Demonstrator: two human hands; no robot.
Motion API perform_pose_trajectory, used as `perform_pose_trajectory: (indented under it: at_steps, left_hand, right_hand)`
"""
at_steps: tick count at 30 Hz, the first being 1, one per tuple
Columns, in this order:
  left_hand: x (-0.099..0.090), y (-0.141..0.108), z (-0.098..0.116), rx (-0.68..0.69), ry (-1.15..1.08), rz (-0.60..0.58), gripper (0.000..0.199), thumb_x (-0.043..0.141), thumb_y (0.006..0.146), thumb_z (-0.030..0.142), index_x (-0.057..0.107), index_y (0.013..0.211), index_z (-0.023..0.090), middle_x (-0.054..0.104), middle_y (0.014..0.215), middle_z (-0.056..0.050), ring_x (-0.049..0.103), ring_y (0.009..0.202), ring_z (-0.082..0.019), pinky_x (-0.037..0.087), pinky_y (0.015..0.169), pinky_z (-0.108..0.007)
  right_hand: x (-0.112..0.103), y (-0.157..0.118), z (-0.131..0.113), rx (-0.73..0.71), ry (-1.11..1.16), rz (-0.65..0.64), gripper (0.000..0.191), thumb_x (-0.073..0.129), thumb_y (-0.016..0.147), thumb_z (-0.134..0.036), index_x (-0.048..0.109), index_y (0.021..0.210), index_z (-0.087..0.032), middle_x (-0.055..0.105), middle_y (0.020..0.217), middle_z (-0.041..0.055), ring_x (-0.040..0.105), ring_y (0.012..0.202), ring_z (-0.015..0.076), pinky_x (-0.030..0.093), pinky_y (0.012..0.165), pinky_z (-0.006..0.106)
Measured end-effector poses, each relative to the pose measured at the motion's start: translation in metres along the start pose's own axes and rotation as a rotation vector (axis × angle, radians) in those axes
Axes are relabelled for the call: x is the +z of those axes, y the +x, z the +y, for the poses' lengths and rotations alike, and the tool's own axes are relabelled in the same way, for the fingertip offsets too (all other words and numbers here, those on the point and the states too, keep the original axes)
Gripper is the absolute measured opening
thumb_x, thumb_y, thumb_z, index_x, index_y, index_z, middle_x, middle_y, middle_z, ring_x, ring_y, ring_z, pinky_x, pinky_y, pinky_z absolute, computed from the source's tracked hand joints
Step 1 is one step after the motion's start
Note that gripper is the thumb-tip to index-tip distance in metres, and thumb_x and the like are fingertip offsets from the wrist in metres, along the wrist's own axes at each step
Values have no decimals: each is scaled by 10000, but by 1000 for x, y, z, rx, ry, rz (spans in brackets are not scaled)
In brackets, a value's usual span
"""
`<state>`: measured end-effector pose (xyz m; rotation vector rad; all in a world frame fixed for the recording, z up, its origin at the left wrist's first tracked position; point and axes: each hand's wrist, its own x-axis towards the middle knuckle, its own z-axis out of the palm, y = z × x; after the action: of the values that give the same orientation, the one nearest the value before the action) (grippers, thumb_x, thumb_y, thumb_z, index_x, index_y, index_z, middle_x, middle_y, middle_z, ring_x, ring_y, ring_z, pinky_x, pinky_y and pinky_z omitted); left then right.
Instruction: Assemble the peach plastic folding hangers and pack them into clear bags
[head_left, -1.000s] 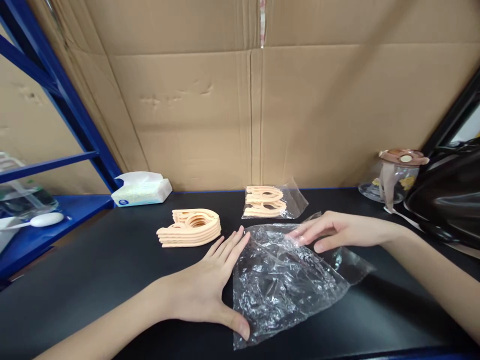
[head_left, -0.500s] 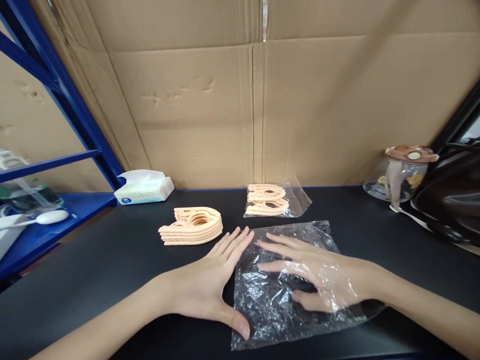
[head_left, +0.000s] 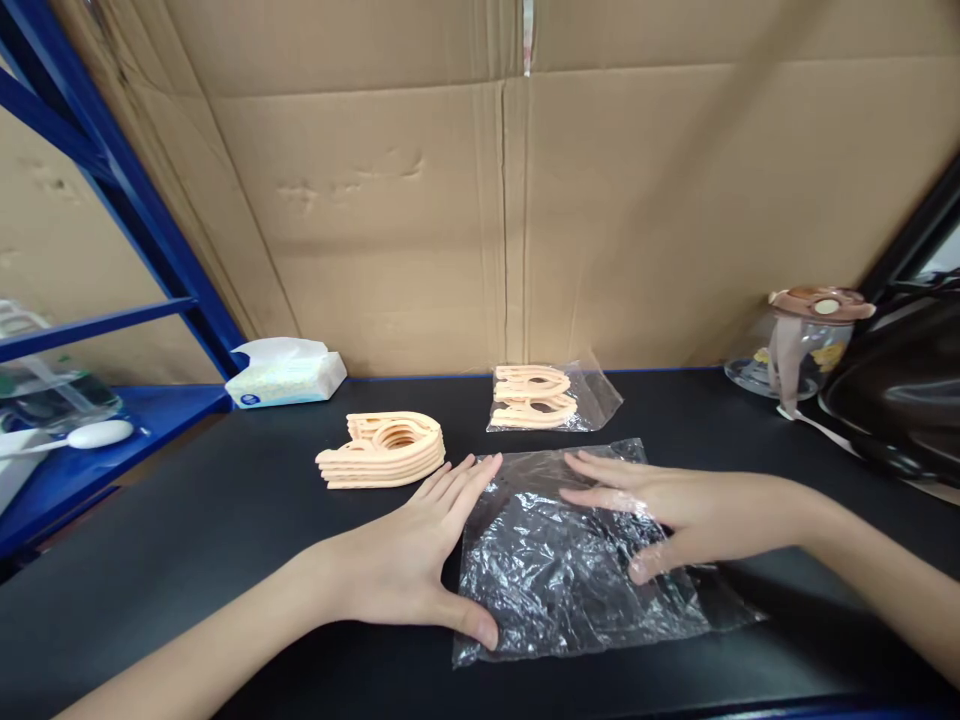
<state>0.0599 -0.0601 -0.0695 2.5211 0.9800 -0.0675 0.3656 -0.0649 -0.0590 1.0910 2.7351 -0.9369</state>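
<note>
A clear plastic bag (head_left: 555,570) lies crinkled on the black tabletop. My left hand (head_left: 409,560) is spread flat at the bag's left edge, its thumb and fingertips on the plastic. My right hand (head_left: 667,510) reaches in from the right with fingers stretched out; plastic seems to cover its fingers, so they look to be inside the bag. Just beyond my left fingertips lies a stack of peach plastic folding hangers (head_left: 382,460). Farther back, more peach hangers (head_left: 532,400) rest in a smaller clear bag (head_left: 596,400).
A tissue pack (head_left: 289,375) sits at the back left, beside a blue metal frame (head_left: 142,220). At the back right stands a clear bottle with a brown lid (head_left: 817,310), next to a shiny black object (head_left: 892,400). Cardboard (head_left: 375,230) walls off the back.
My right hand has drawn back to the right, partly out of the plastic bag. The bag lies flatter. My left hand has barely moved.
</note>
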Motion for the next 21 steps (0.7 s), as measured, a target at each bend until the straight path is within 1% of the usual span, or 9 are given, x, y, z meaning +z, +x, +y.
perform_pose_trajectory:
  at_steps: [3, 5, 8, 10, 13, 16, 18, 19, 21]
  left_hand:
    - [-2, -1, 0, -40, 10, -8, 1183, 585, 679, 725, -139, 1465, 217, -70, 1547, -113, -51, 1403, -346, 147, 1114, -558]
    - [-4, -2, 1, -57, 18, -19, 1177, 566, 678, 742, -123, 1469, 208, -71, 1548, -103, -62, 1405, -337, 136, 1117, -557]
    - [-6, -2, 3, -38, 34, -24, 1122, 542, 692, 749, -50, 1482, 216, -57, 1549, -103, -60, 1403, -343, 119, 1113, -568]
    - [-6, -3, 6, 5, 39, 2, 1054, 540, 721, 723, 13, 1488, 228, -37, 1550, -110, -35, 1404, -349, 135, 1110, -570]
    - [-10, -5, 13, 98, 46, 83, 959, 564, 773, 640, 59, 1487, 247, 12, 1556, -102, 50, 1414, -319, 197, 1117, -523]
    - [-21, -7, 13, 147, 103, 242, 874, 577, 811, 561, 90, 1480, 281, 51, 1559, -77, 124, 1413, -290, 232, 1116, -495]
    - [-32, -8, 3, 117, 167, 350, 831, 569, 822, 550, 121, 1473, 294, 68, 1558, -74, 134, 1410, -299, 238, 1105, -517]
    - [-39, -10, -6, 82, 199, 380, 821, 564, 820, 559, 137, 1470, 296, 76, 1557, -77, 127, 1410, -307, 239, 1097, -533]
    - [-52, -13, -31, -17, 265, 389, 802, 573, 791, 597, 215, 1449, 312, 118, 1552, -71, 82, 1414, -322, 205, 1088, -572]
  right_hand:
    - [-19, -12, 5, 70, 17, -79, 754, 600, 810, -506, 236, 1444, -320, -5, 1554, 13, 15, 1408, 291, 85, 1141, 468]
    - [-29, -19, 9, 84, 26, -87, 716, 605, 812, -491, 280, 1430, -335, 60, 1554, -1, 57, 1411, 280, 97, 1145, 452]
    - [-35, -25, 14, 76, 33, -68, 658, 618, 811, -464, 344, 1401, -366, 217, 1529, -21, 138, 1406, 262, 137, 1145, 433]
    - [-34, -26, 15, 79, 26, -51, 647, 636, 798, -458, 372, 1384, -383, 261, 1514, -33, 172, 1400, 258, 163, 1143, 427]
    - [-31, -25, 14, 99, 1, -36, 621, 651, 785, -462, 418, 1356, -396, 255, 1513, -40, 211, 1389, 268, 202, 1134, 440]
    - [-30, -25, 10, 73, 11, -18, 568, 646, 791, -459, 466, 1325, -395, 315, 1490, -29, 277, 1365, 284, 253, 1112, 465]
    - [-31, -24, 7, 48, 38, 23, 517, 645, 794, -452, 513, 1290, -391, 373, 1464, -23, 335, 1340, 286, 294, 1093, 460]
    - [-32, -24, 6, 41, 50, 48, 489, 647, 793, -449, 542, 1267, -384, 408, 1444, -19, 368, 1323, 283, 314, 1083, 450]
    - [-32, -22, 4, 39, 61, 99, 419, 644, 794, -449, 611, 1200, -351, 497, 1381, -4, 446, 1272, 271, 356, 1056, 422]
